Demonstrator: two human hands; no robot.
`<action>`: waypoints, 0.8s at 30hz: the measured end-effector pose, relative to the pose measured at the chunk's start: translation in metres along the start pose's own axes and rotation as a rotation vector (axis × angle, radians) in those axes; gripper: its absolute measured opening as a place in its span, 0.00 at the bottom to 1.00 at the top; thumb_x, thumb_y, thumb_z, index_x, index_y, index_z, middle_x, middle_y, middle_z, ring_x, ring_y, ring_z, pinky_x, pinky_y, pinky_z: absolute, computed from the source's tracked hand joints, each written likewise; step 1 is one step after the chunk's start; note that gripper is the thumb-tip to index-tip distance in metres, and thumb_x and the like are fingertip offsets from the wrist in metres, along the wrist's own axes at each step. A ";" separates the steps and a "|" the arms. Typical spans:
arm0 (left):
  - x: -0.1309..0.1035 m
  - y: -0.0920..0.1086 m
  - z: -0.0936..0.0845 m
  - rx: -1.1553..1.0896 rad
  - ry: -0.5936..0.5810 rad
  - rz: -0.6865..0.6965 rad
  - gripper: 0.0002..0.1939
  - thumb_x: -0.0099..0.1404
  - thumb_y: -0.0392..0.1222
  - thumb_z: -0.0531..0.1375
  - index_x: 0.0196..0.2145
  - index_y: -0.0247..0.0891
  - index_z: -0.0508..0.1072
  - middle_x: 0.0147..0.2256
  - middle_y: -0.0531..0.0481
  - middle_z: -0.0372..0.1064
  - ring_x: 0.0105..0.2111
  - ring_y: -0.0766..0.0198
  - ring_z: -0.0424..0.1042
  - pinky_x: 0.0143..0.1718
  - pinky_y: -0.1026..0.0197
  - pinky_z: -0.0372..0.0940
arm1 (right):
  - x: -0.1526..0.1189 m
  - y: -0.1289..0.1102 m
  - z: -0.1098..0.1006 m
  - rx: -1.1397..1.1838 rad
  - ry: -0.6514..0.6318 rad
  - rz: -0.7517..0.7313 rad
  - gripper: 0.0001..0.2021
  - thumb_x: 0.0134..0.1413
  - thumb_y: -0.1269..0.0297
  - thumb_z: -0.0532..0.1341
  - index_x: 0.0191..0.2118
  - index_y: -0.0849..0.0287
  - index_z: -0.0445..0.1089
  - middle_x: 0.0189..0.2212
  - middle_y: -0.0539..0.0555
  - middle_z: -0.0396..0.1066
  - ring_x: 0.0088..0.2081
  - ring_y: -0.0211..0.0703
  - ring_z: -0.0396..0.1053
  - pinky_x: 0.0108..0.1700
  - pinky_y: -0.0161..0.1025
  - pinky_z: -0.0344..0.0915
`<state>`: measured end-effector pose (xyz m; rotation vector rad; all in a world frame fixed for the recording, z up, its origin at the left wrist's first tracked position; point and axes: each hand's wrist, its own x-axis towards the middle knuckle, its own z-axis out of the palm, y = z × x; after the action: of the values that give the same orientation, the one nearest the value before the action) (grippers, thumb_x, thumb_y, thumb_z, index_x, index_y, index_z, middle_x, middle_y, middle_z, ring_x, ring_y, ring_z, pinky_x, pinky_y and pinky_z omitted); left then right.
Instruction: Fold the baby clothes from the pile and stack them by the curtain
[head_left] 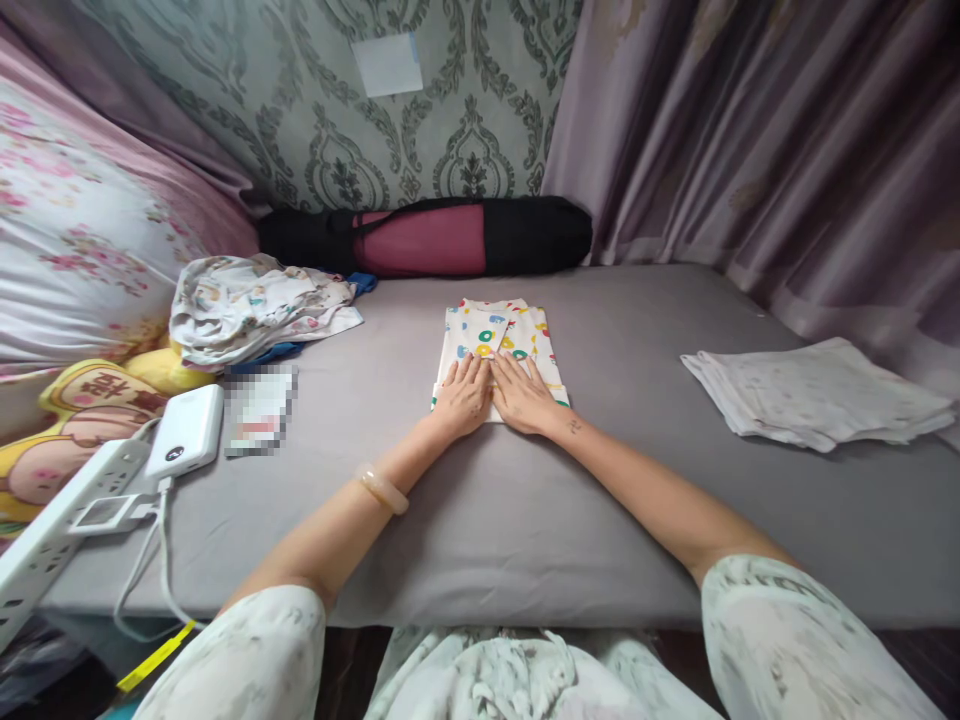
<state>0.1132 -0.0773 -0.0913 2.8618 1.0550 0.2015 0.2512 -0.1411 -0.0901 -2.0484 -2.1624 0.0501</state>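
Note:
A white shirt with a colourful print (491,325) lies folded in the middle of the grey sheet (390,380). Both sides are turned inward, and its collar end points away from me. My left hand (463,395) rests flat on the lower left part of the shirt. Beside it, my right hand (521,390) presses flat on the lower right part, fingers stretched out and pointing away. The two hands almost touch at the shirt's centre. Cloth directly under the palms is hidden.
A pile of folded white cloth (817,395) lies at the right. Crumpled printed clothes (255,310) sit at the left, behind a white power bank (185,430) and a power strip (60,520) with cables. A long black-and-pink bag (420,238) lies along the wall.

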 end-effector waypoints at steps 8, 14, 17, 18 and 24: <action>-0.001 -0.011 0.014 -0.029 0.024 -0.016 0.29 0.72 0.48 0.41 0.66 0.36 0.52 0.67 0.41 0.48 0.68 0.52 0.43 0.67 0.44 0.40 | -0.003 0.008 0.008 -0.004 0.032 -0.014 0.30 0.65 0.61 0.40 0.69 0.69 0.47 0.70 0.60 0.41 0.70 0.49 0.36 0.69 0.53 0.32; -0.003 -0.025 0.008 -0.012 -0.035 0.087 0.29 0.72 0.48 0.40 0.67 0.35 0.51 0.68 0.41 0.43 0.69 0.54 0.38 0.68 0.45 0.35 | -0.010 0.025 0.001 -0.008 -0.003 -0.008 0.30 0.65 0.60 0.41 0.69 0.69 0.46 0.70 0.61 0.40 0.70 0.50 0.35 0.69 0.55 0.33; -0.007 -0.037 0.002 -0.003 -0.073 0.172 0.29 0.73 0.49 0.40 0.67 0.36 0.50 0.69 0.43 0.42 0.69 0.56 0.36 0.68 0.47 0.33 | -0.014 0.036 -0.004 -0.003 -0.035 -0.056 0.30 0.65 0.60 0.40 0.69 0.68 0.45 0.70 0.61 0.39 0.70 0.49 0.34 0.69 0.54 0.33; -0.008 -0.041 0.000 -0.003 -0.091 0.192 0.29 0.73 0.49 0.40 0.68 0.37 0.50 0.69 0.43 0.41 0.69 0.56 0.35 0.68 0.47 0.33 | -0.016 0.040 -0.006 0.004 -0.048 -0.073 0.30 0.65 0.61 0.40 0.69 0.68 0.45 0.70 0.61 0.39 0.70 0.49 0.34 0.69 0.55 0.33; -0.009 -0.054 -0.010 -0.039 -0.182 0.287 0.30 0.74 0.54 0.37 0.68 0.39 0.47 0.70 0.46 0.37 0.69 0.58 0.34 0.68 0.47 0.31 | -0.028 0.069 -0.011 0.024 -0.073 -0.121 0.30 0.66 0.59 0.40 0.70 0.64 0.44 0.70 0.60 0.39 0.70 0.48 0.34 0.69 0.53 0.35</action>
<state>0.0707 -0.0421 -0.0891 2.9169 0.6006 -0.0216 0.3224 -0.1656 -0.0915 -1.9274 -2.3129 0.1373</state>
